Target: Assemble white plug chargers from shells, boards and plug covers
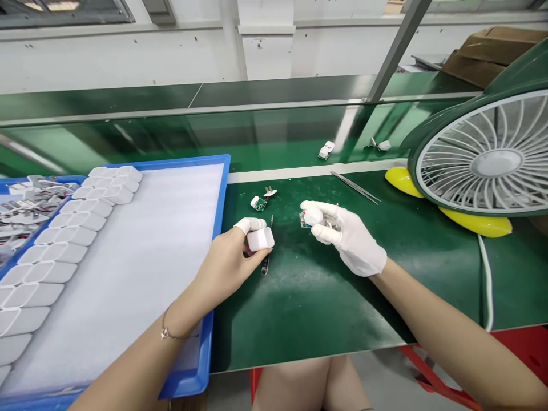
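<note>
My left hand [240, 248], with a white cover on one finger, grips a small white plastic housing [260, 240] over the green table [299, 319]. A dark slim tool [265, 264] lies just under and beside that housing. To the right, my gloved right hand [342, 231] pinches a small white part with a circuit piece [312, 217] between thumb and fingers. The two held pieces are apart. Beyond the hands lies a loose green circuit board with a plug piece [259, 203].
On the left, a blue tray [220, 211] holds rows of white housings [64, 253], beside another bin of metal-pronged parts [29, 205]. Metal tweezers [355, 186] and small white parts [326, 150] lie farther back. A green fan [496, 162] stands at right, its cable [486, 279] running down the table.
</note>
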Demonstrator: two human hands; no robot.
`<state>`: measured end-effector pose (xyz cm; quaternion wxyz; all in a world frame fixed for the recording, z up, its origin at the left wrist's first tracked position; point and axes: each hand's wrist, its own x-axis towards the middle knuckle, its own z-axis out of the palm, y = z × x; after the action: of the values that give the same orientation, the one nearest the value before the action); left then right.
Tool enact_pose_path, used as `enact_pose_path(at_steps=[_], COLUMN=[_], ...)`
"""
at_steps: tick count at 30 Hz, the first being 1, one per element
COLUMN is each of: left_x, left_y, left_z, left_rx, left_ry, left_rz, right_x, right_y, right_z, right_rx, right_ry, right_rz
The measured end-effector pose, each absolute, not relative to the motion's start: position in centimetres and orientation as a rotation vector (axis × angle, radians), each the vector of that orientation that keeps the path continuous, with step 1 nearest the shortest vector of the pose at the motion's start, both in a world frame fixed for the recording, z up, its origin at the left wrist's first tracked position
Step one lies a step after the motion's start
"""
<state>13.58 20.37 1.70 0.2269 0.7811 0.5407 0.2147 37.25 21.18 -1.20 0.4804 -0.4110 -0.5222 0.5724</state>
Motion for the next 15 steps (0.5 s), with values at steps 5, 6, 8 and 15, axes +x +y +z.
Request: enact_pose_path(at_steps=[5,6,8,15], left_x=[13.83,13.87,13.88,13.77], left_y=[19.98,19.98,20.06,20.20], left_z=[1.74,1.70,1.64,1.26], left_rx=[2.101,2.097,2.092,2.130], left_ry=[1.461,1.466,1.461,1.486], left_rz=[0.717,0.732,0.746,0.675], right_x=[37.13,37.10,37.05,36.74], right_y=[21.24,21.26,21.32,21.57], right_z=[-1.29,-1.30,-1.28,-1.78], right_rx=[-0.918,-0.908,-0.894,-0.881], right_ry=[-1.158,-1.167,-1.183,-1.098], right_rz=[1.498,1.488,1.469,1.432])
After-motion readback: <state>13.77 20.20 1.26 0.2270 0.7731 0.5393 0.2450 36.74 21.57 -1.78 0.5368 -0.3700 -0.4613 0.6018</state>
